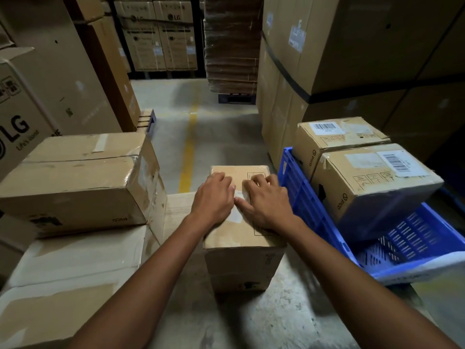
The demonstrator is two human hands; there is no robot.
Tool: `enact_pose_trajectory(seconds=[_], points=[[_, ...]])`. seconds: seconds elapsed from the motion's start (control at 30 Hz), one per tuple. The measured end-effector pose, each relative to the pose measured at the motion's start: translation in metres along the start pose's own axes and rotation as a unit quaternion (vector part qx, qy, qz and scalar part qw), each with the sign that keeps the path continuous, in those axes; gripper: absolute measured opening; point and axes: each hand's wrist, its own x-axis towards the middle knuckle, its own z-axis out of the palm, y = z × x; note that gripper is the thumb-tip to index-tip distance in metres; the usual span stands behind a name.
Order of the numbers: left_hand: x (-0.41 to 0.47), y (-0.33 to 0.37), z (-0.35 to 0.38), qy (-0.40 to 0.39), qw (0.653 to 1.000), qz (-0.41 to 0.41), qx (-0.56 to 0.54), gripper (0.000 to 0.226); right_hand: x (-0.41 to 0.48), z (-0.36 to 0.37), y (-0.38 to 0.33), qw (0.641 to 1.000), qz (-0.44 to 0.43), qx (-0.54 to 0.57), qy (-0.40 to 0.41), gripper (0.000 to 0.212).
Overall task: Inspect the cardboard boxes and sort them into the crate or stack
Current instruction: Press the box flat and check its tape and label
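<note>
A small brown cardboard box (241,258) stands on the concrete floor in the middle. My left hand (214,197) and my right hand (266,200) both rest palm-down on its top, fingers bent over the far part, side by side and touching at the thumbs. To the right lies a blue plastic crate (302,202) holding two labelled boxes: a nearer one (377,187) and a farther one (337,139). On the left, a taped box (80,180) sits on top of a low stack (75,268) of larger boxes.
Tall LG cartons (30,102) wall the left side and big strapped cartons (352,59) the right. A floor aisle with a yellow line (188,149) runs ahead to a pile of flat cardboard (231,44) on a pallet.
</note>
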Motion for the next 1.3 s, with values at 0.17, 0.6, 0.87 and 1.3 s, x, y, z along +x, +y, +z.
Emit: enact_pose_trajectory(seconds=[0.17,0.6,0.87,1.3], points=[[-0.013,-0.002,0.006,0.092,0.988,-0.096,-0.078,0.042,-0.010,0.005,0.009,0.954,0.189,0.218,0.086,0.063],[-0.059,-0.018,-0.011,0.000,0.662,-0.332,-0.672,0.074,-0.057,-0.001,-0.001,0.741,0.199,0.639,0.044,0.065],[-0.117,-0.042,0.009,0.043,0.640,-0.372,-0.671,0.064,-0.095,0.047,-0.008,0.662,0.319,0.678,0.034,0.076],[-0.108,-0.060,0.028,-0.017,0.698,-0.453,-0.554,0.061,-0.093,0.057,-0.015,0.734,0.340,0.586,-0.044,0.062]])
